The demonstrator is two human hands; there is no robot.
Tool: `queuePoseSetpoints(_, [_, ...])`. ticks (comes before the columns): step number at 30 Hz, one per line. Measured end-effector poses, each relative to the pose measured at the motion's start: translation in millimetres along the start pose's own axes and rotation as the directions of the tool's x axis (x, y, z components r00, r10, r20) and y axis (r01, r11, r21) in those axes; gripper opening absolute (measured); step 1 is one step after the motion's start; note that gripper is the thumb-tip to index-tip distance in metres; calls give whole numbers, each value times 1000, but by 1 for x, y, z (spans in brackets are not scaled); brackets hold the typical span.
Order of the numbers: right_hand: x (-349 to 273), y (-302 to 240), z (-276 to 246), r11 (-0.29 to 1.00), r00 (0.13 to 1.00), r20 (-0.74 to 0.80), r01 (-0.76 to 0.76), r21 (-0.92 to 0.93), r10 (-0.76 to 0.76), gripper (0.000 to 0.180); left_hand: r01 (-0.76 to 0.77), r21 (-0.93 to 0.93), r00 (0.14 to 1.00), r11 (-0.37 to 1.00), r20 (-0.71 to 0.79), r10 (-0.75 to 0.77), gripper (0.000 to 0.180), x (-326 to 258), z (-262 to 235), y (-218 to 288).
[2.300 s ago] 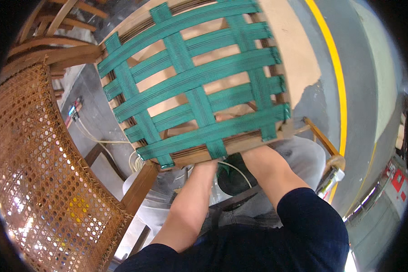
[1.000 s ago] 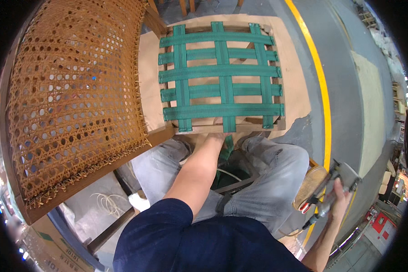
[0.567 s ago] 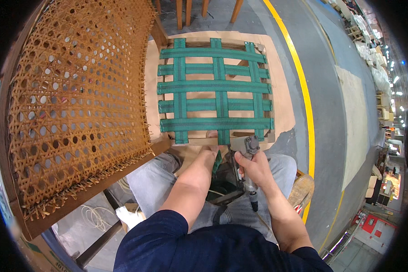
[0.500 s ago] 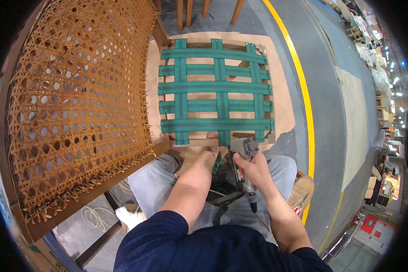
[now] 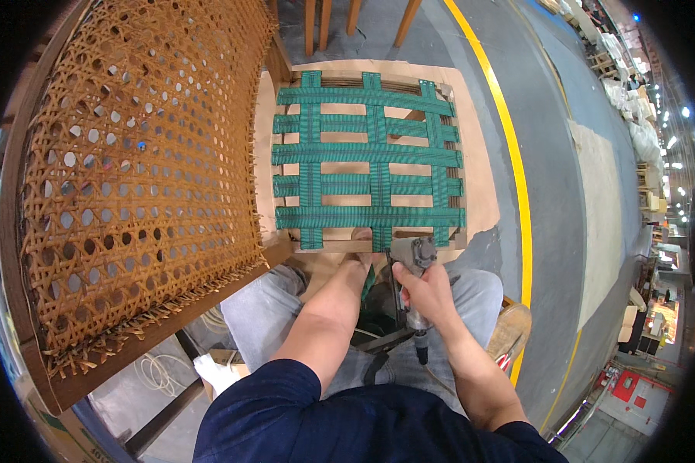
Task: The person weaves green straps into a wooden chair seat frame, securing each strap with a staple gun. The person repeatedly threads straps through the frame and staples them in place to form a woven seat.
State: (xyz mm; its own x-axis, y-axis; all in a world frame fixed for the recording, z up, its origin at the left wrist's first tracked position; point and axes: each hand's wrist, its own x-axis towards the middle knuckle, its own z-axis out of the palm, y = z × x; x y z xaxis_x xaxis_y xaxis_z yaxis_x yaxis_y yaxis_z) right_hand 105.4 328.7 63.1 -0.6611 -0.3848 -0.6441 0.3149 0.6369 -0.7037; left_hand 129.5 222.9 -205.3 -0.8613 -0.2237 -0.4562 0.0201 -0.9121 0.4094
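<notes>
Green webbing straps (image 5: 324,154) cross in a woven grid over the wooden seat frame (image 5: 328,245) of a chair. At the frame's near rail, beside the middle lengthwise strap, is my left hand (image 5: 362,245); its fingers are mostly hidden by rail and webbing. A loose green strap end (image 5: 368,284) hangs just below it. My right hand (image 5: 431,292) is wrapped round the handle of a grey air staple gun (image 5: 409,253). The gun's nose is at the near rail, right of the middle strap; whether it touches the wood is hidden.
The chair's woven cane back (image 5: 143,154) rises on the left. A brown sheet (image 5: 475,185) lies under the seat. Wooden legs (image 5: 355,15) stand beyond it. A yellow floor line (image 5: 522,193) runs along the right. A coiled pale hose (image 5: 158,374) lies at lower left.
The staple gun's lower end has swung slightly left in my right hand. My left hand stays at the rail. The whole view has shifted a little.
</notes>
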Motion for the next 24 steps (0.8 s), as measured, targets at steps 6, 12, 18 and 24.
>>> queuePoseSetpoints(6, [-3, -1, 15, 997, 998, 14, 52, 55, -53, 19, -268, 578, 958, 770, 74, 277, 33, 5, -9, 5])
queuePoseSetpoints(12, [-5, -2, 17, 1000, 999, 29, 16, -9, -16, 19, -394, 560, 881, 729, 5, 473, 16, 4, 4, -3])
queuePoseSetpoints(18, [-31, -3, -23, 968, 990, -80, 135, 213, -120, 20, 640, -163, 724, 751, -201, -660, 28, -32, 1, 15])
queuePoseSetpoints(24, [-41, 6, -65, 953, 977, -179, 159, 258, -115, 22, 220, 974, 950, 47, -203, -238, 30, -85, 62, 48])
